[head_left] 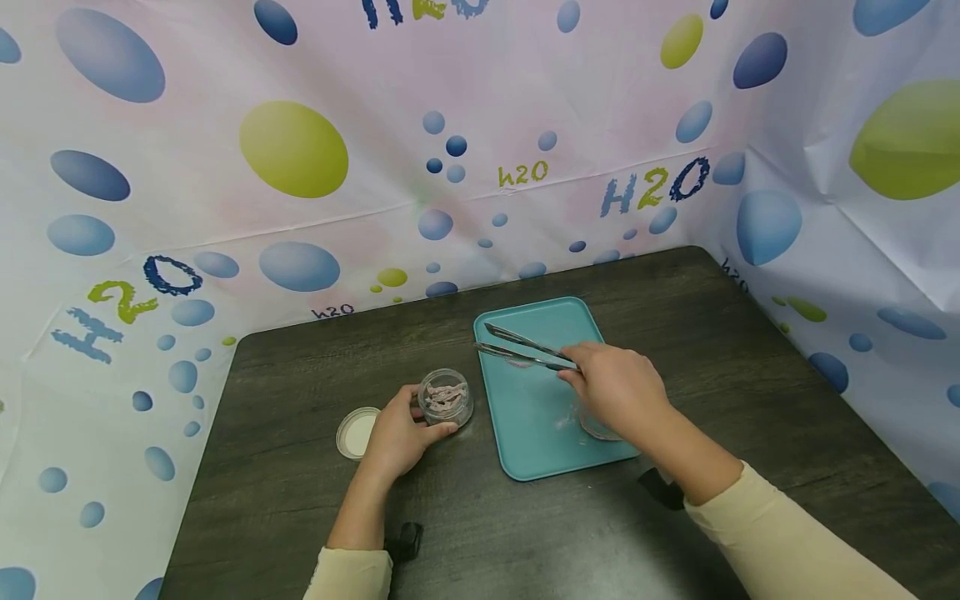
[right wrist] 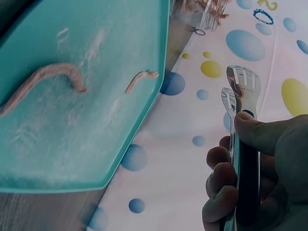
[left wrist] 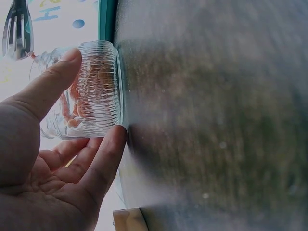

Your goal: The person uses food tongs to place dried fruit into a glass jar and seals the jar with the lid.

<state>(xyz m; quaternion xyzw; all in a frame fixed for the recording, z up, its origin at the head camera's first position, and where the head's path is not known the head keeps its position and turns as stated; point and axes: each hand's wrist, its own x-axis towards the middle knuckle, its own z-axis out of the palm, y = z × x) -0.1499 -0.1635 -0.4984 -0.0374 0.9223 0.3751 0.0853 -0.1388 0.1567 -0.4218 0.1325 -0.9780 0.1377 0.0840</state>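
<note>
My left hand [head_left: 397, 433] holds a small ribbed glass jar [head_left: 446, 408] on the dark table, thumb on one side and fingers on the other. Inside it lie several pinkish-brown strips [head_left: 446, 397]. In my right hand [head_left: 618, 387] is a pair of metal tongs [head_left: 525, 348], pointing left above the teal tray [head_left: 525, 458]. The right wrist view shows their slotted tips apart with nothing between them. A long curved strip [right wrist: 53, 71] and a short strip [right wrist: 140, 79] lie on the tray, among whitish smears.
A round pale lid [head_left: 356, 433] lies on the table [head_left: 285, 492] left of my left hand. Partly hidden under my right hand, a clear round glass container [head_left: 600, 429] stands on the tray. A sheet printed with blue and green spots [head_left: 360, 208] hangs behind the table.
</note>
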